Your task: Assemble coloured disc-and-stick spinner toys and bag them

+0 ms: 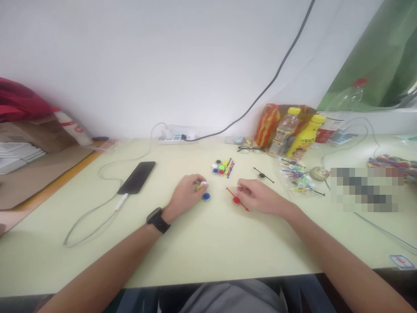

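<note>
My left hand [189, 191], with a black watch on its wrist, is closed around a small white disc [203, 184]. A bit of yellow [198, 188] shows beneath its fingers. Right beside those fingertips a blue disc [206, 197] lies on the table. My right hand [256, 195] pinches a thin white strip [240, 186], mostly hidden by the fingers. Under and beside that hand is a red arrow spinner [236, 200], its disc base on the table. A black arrow spinner [262, 175] lies farther back.
Behind my hands sit several coloured discs [218, 168] and loose arrows [230, 168]. A phone [137, 177] on a cable lies left. Glasses [250, 149], two yellow-capped bottles [286, 130] and a bag of spinners [298, 176] are at the back right. A power strip [176, 138] is by the wall.
</note>
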`<state>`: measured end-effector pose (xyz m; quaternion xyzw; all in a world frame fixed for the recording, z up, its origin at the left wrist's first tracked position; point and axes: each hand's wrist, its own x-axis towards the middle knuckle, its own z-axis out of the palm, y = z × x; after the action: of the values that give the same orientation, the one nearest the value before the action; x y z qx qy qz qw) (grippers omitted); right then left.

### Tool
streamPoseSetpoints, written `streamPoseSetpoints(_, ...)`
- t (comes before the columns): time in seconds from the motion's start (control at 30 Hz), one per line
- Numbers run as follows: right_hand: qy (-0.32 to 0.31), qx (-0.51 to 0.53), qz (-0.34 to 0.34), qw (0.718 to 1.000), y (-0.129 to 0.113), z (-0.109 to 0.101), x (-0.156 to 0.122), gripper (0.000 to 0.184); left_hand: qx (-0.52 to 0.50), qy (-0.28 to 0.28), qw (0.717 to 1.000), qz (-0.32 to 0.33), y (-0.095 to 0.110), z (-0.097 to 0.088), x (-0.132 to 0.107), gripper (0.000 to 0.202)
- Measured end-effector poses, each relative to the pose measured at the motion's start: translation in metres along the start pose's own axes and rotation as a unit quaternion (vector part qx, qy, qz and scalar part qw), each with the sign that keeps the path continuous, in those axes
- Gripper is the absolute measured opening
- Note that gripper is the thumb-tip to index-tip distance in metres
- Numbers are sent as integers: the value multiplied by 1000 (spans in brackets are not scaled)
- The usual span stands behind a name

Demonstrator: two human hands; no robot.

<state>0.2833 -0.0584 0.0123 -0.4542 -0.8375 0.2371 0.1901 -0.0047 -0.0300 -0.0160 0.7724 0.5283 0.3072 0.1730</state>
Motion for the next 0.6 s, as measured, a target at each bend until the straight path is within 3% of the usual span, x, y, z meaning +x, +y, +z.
streamPoseSetpoints(0.23,-30,-78,-11,996,-5,8,1,27,-8,51,999,11,6,0,-1,18)
streamPoseSetpoints(0.43,64,-121,47,989,15,-16,3,31,-27,74,993,90,21,-3,-6,15)
streamPoseSetpoints(0.6,144,-174,131,965,42,-41,2,34,-46,37,983,172,29,2,-13,16)
